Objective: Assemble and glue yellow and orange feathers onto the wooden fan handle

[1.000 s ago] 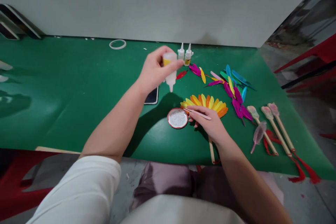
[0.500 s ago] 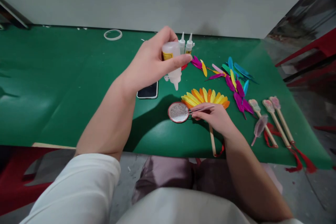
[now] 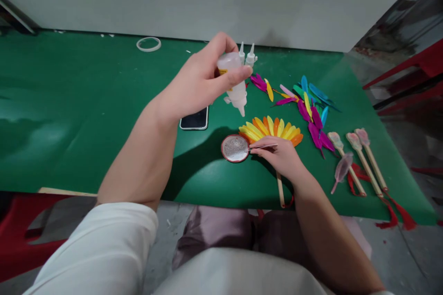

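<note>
Tilted nozzle-down above the table, a clear plastic glue bottle (image 3: pixel 236 91) with a yellow label is gripped in my left hand (image 3: pixel 207 73). Below it lies a small round disc (image 3: pixel 235 148) with a red rim and a greyish-white face. My right hand (image 3: pixel 282 154) pinches thin metal tweezers (image 3: pixel 265 146), whose tips reach the disc's right edge. Behind that hand a fan of yellow and orange feathers (image 3: pixel 270 128) is spread, with a wooden handle (image 3: pixel 280 189) running toward the table's front edge. The hand hides the fan's lower middle.
Two more glue bottles (image 3: pixel 251 57) stand behind my left hand. A phone (image 3: pixel 194 120) lies left of the disc. Loose coloured feathers (image 3: pixel 313 115) are scattered to the right, near several wooden handles (image 3: pixel 368 163) with red tassels. A white ring (image 3: pixel 148 44) lies at the back left.
My left hand has shifted the glue bottle slightly to the right, its nozzle now more slanted. The tweezers in my right hand lie at a flatter angle; the disc has stayed in place.
</note>
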Demonstrator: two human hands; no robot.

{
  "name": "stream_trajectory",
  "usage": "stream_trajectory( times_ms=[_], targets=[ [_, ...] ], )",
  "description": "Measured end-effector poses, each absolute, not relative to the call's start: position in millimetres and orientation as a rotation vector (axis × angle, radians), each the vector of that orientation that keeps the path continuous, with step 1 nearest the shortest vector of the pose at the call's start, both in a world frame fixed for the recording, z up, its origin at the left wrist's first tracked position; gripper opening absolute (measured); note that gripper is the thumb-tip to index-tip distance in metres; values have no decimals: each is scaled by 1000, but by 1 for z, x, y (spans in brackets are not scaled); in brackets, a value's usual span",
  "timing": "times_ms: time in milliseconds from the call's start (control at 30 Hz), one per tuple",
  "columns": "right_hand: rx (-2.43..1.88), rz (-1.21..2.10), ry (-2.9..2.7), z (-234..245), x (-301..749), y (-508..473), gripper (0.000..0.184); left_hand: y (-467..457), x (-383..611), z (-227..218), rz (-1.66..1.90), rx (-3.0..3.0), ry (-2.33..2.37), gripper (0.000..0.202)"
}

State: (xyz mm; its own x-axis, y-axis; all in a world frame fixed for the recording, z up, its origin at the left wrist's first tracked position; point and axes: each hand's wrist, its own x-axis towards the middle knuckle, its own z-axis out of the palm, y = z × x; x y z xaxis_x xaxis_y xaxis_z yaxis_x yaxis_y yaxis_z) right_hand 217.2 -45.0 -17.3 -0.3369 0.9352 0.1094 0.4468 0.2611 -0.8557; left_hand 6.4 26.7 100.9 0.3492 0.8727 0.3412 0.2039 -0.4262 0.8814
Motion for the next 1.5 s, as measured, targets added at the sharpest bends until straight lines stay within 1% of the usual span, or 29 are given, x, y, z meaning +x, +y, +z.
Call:
stream_trajectory(
  times_ms=[167,400,633,733,867,967,1033,1133,1233,1367,1500],
  targets=[
    [-1242,996,-1935,-18,216,-46,9,30,5,98,1025,2058,980,24],
    [-1260,960,-1955,-17,216,-46,9,31,5,96,1007,2082,1035,28],
    [-1294,993,-1884,-16,214,-46,11,30,8,98,1013,2006,1048,26],
    [-1337,1139,-1728,-15,214,-46,14,30,9,99,1003,1770,1087,23],
    [-1309,1382,-1391,-10,215,-45,15,35,8,96,1005,1423,1077,14],
    [-1249,1445,-1196,-9,218,-44,19,41,9,92,1056,1342,964,4],
    [-1205,1473,-1107,-10,219,-44,21,43,10,90,1092,1331,899,4],
    [-1135,1500,-1022,-10,220,-45,21,45,11,88,1102,1356,798,11],
    [-1103,1461,-1006,0,222,-46,19,45,12,88,1077,1352,714,19],
    [-1053,1275,-1067,35,234,-44,15,42,12,95,1118,1262,647,25],
    [-958,1071,-1168,74,250,-42,10,34,14,117,1234,1126,586,44]
  ],
)
